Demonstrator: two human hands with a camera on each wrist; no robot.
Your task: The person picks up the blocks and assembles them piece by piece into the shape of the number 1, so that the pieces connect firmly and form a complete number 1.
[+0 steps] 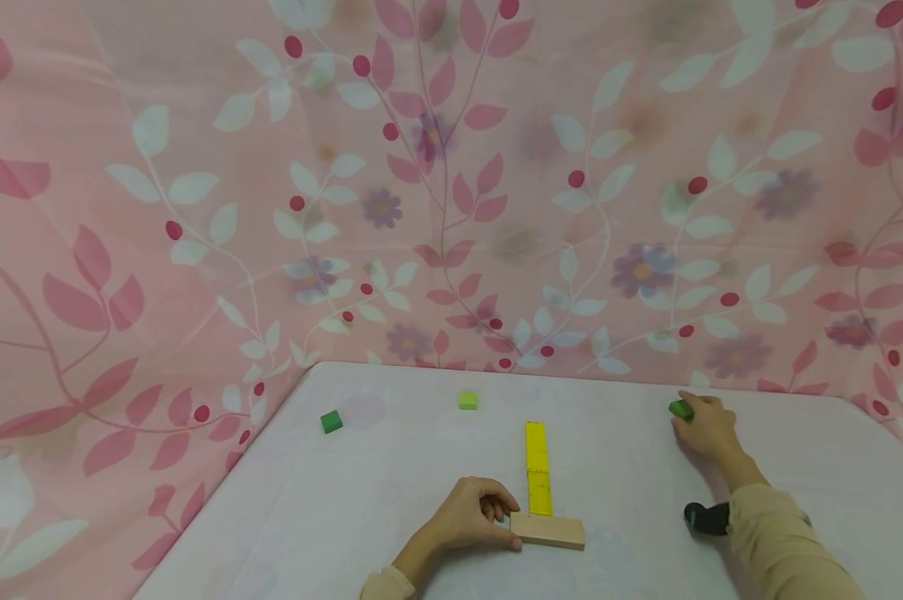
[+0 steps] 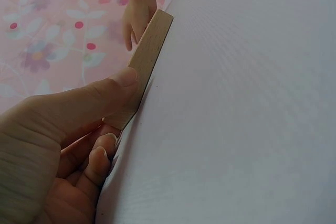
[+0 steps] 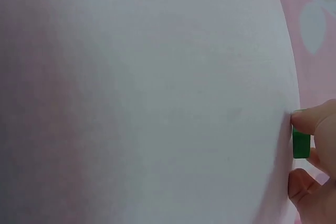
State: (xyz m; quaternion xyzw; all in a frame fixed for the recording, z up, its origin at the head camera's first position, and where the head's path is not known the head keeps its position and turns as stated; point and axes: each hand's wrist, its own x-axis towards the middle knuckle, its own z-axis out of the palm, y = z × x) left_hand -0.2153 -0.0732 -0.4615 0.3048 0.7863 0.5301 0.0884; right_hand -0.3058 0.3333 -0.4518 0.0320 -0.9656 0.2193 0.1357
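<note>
The left hand point(image 1: 468, 515) pinches one end of a plain wooden block point(image 1: 549, 531) toward the worktop's point(image 1: 421, 454) front edge. Near the far edge, toward the far right corner, the right hand point(image 1: 709, 427) pinches a green block point(image 1: 680, 409). Two yellow blocks point(image 1: 537, 447) run end to end from just beyond the wooden block toward the far edge. A light green block point(image 1: 468, 401) sits near that edge; a dark green cube point(image 1: 332, 422) lies by the far left corner.
</note>
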